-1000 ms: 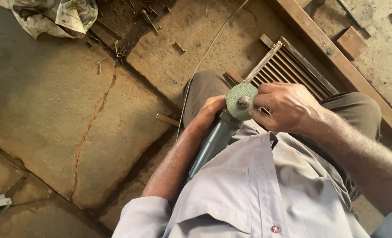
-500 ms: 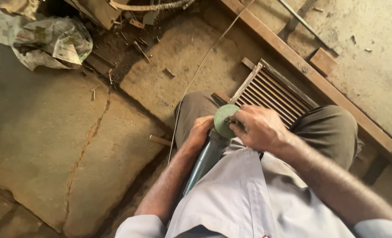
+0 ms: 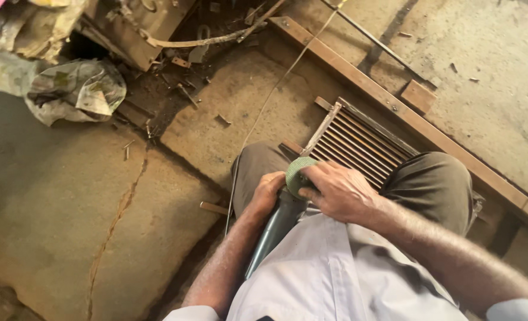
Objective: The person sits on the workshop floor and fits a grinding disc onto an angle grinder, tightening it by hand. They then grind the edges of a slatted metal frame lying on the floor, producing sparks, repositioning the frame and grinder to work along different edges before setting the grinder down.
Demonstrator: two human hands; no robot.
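While the angle grinder (image 3: 276,229) lies across the lap, long axis running from the shirt up to its green disc (image 3: 298,173), left hand (image 3: 266,193) is clenched round the body just below the disc; right hand (image 3: 341,191) grasps the disc itself, nearer it. Metal grille (image 3: 365,141): just beyond the disc. Containers: none visible.

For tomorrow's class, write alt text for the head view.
Seen from above, a seated person's left hand holds a dark angle grinder in the lap while the right hand covers its green disc. A slatted metal grille lies beyond on the floor.
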